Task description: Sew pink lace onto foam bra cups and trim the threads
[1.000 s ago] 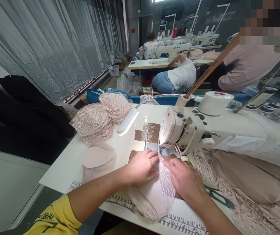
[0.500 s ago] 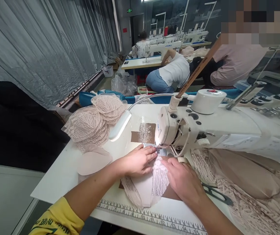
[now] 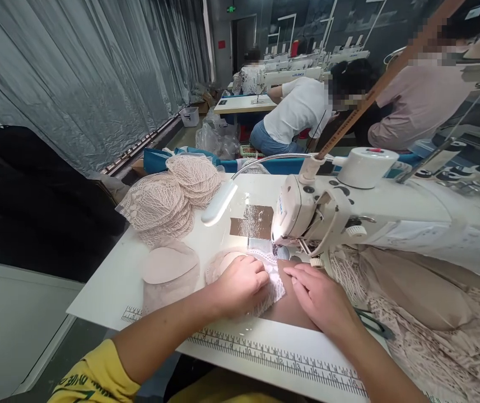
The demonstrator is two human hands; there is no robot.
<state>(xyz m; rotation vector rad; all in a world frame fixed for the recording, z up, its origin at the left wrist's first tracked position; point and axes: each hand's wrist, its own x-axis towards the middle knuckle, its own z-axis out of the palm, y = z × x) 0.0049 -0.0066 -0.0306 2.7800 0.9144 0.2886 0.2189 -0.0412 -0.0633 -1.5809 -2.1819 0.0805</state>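
One bench [image 3: 113, 282], clock read from mid-view, spans 8 to 4 o'clock. One sewing machine [image 3: 391, 204], 3 o'clock. Two lace stacks [image 3: 155, 207], 9 to 10 o'clock; layers uncountable. One lace piece [image 3: 276, 284], near 6 o'clock, lies under our left hand [image 3: 243, 282], fingers bunched and grasping it. Our right hand [image 3: 317, 291], 4 o'clock, is beside its edge; fingers' grip: cannot tell. Risk, we judge: uneven pull could pucker the lace; straying fingertips could meet the needle.

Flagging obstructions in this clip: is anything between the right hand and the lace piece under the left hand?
Nothing visible stands between the right hand and the lace piece; only the flat brown surface shows between them.
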